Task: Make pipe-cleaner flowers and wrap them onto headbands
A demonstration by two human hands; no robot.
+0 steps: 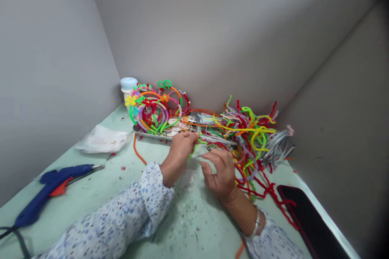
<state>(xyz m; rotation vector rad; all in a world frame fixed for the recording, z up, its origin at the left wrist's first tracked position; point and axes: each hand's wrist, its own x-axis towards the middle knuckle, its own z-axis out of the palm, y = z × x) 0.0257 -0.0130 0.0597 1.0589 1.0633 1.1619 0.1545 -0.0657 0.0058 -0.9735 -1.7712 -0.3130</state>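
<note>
Green fuzzy stem (pixel 192 153) pinched in left hand (pixel 182 145), right hand (pixel 221 172) spread nearby

Closest to the camera, both forearms are covered by blue-speckled sleeves (pixel 121 218), and a bangle (pixel 257 222) is worn on the right wrist. A short orange stem (pixel 240 249) is partly hidden by the right sleeve. At the right edge of the pale green table (pixel 182 226), a dark phone (pixel 310 218) is overlapped by trailing red stems (pixel 269 188); at the left, a blue glue gun (pixel 51 186) is laid on its side.

Farther in, the green stem is gripped narrowly between the left thumb and fingertips, just in front of a shallow tray (pixel 154 134). The right thumb and fingers are curled and held well parted, with the stem just beyond them to the left. A crumpled white bag (pixel 103 139) is set down left of the tray.

Beyond the hands, the tray is filled with small pieces, and colourful fuzzy headbands (pixel 148 102) are stacked at its left end. A tangled heap of stems (pixel 253 130) is piled to the right, beside grey strips (pixel 275 147). In the back corner, a jar (pixel 129 83) with a light blue lid is partly hidden by the headbands.
</note>
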